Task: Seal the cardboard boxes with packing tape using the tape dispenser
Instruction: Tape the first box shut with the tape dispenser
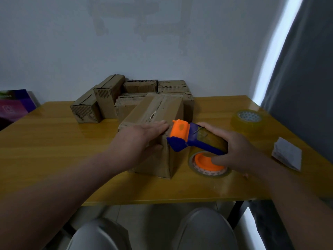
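Blue-and-orange plastic tape dispenser point(187, 139) at near top edge of worn brown cardboard box point(156, 112).
Left hand point(142, 139) flat on box, fingers straight; right hand point(234, 150) wraps dispenser, orange head just beside left fingertips. Centre seam gapes.

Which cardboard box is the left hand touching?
The large front box, nearest the person; the left hand lies on its top. The smaller boxes sit untouched behind it.
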